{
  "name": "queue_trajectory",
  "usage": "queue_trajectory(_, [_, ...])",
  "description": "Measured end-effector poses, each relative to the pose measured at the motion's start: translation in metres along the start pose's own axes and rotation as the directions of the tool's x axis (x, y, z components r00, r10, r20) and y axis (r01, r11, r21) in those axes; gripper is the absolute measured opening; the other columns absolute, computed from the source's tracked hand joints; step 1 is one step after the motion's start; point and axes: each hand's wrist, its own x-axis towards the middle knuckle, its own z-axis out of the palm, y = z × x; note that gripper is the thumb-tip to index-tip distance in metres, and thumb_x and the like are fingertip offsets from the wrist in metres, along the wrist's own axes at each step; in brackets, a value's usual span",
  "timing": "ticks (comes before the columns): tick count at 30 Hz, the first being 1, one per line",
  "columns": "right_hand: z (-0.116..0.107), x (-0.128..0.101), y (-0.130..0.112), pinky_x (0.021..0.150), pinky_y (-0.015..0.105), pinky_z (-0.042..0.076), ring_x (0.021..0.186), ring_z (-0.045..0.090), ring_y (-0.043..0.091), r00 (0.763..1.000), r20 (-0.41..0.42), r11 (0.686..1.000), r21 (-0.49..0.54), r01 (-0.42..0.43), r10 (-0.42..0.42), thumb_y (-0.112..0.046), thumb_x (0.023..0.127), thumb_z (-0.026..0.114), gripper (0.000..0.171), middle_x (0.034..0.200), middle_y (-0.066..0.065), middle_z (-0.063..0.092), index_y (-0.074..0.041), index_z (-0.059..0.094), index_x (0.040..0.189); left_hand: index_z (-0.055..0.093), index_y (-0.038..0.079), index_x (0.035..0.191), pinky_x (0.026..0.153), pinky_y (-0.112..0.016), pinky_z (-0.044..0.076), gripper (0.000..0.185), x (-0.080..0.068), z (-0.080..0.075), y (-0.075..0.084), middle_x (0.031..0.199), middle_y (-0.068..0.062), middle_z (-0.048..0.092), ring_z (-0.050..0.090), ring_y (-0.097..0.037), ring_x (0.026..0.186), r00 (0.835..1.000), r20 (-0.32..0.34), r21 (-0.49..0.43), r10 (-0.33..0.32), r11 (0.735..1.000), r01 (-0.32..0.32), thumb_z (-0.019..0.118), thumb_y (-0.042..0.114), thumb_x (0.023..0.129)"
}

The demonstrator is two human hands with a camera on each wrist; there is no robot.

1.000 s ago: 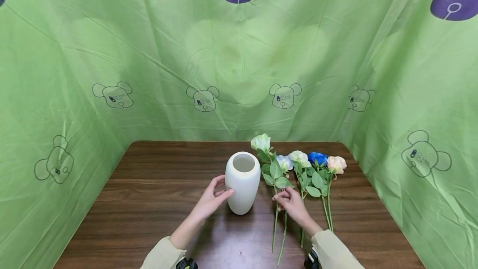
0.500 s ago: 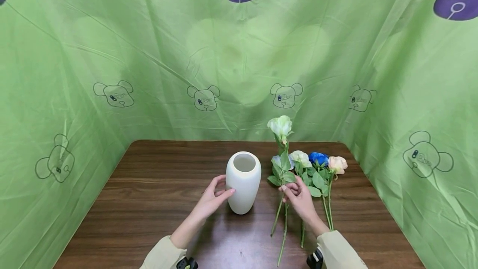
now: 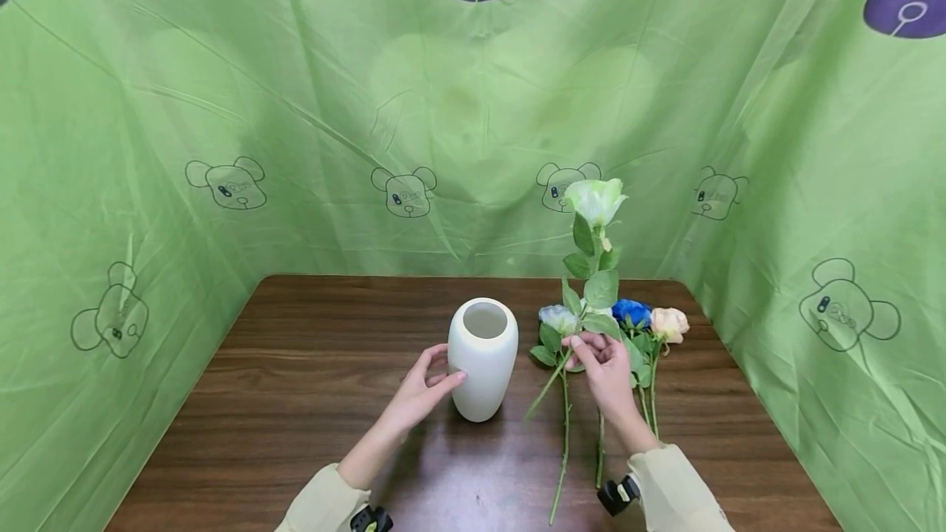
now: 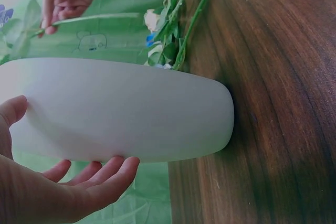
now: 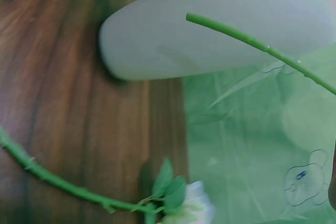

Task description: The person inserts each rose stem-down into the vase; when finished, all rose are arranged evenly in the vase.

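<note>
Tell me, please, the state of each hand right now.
Left hand: holding the white vase by its side.
Right hand: pinching the stem of a pale green-white flower.

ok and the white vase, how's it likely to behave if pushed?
The white vase probably tips if pushed high up: it is tall and tapers toward its base. Its smooth, rounded wall may slip against the left hand. Knocked over, it would likely roll, given the round body.
</note>
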Motion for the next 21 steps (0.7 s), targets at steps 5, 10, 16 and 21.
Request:
queue_trajectory(5, [0.006, 0.006, -0.018, 0.053, 0.022, 0.049, 0.049, 0.056, 0.013, 0.997, -0.07, 0.991, 0.132, 0.019, -0.01, 0.01, 0.088, 0.05, 0.006, 0.076, 0.008, 0.066, 0.011, 0.054, 0.085, 0.038, 0.002, 0.132, 0.087, -0.047, 0.043, 0.057, 0.0, -0.001, 0.002, 0.127, -0.025, 0.044, 0.048, -0.041, 0.109, 1.0, 0.005, -0.002, -0.004, 1.0, 0.004, 0.065, 0.02, 0.085])
queue_trajectory(10, [0.013, 0.014, -0.035, 0.05, 0.022, 0.047, 0.047, 0.055, 0.015, 0.987, -0.156, 0.949, 0.304, 0.08, -0.034, 0.012, 0.088, 0.047, 0.004, 0.073, 0.01, 0.064, 0.012, 0.049, 0.085, 0.039, -0.003, 0.129, 0.087, -0.048, 0.043, 0.053, -0.009, 0.0, 0.022, 0.124, -0.028, 0.045, 0.049, -0.043, 0.107, 1.0, 0.009, 0.004, 0.009, 1.0, -0.009, 0.064, 0.015, 0.085])
queue_trajectory(16, [0.02, 0.023, -0.051, 0.048, 0.022, 0.048, 0.048, 0.056, 0.017, 0.98, -0.196, 0.817, 0.56, 0.137, -0.029, 0.014, 0.089, 0.044, 0.008, 0.074, 0.015, 0.063, 0.008, 0.038, 0.092, 0.04, -0.004, 0.128, 0.088, -0.048, 0.042, 0.051, -0.015, 0.001, 0.034, 0.124, -0.028, 0.045, 0.049, -0.042, 0.107, 1.0, 0.005, 0.016, 0.009, 1.0, -0.009, 0.062, 0.014, 0.086])
queue_trajectory(21, [0.026, 0.034, -0.06, 0.05, 0.021, 0.047, 0.048, 0.055, 0.016, 0.968, -0.252, 0.791, 0.594, 0.149, 0.007, 0.008, 0.09, 0.048, 0.016, 0.075, 0.014, 0.063, 0.001, 0.036, 0.097, 0.04, -0.004, 0.128, 0.089, -0.048, 0.042, 0.051, -0.014, 0.001, 0.032, 0.124, -0.028, 0.045, 0.049, -0.042, 0.108, 1.0, 0.003, 0.018, 0.009, 1.0, -0.009, 0.062, 0.014, 0.086])
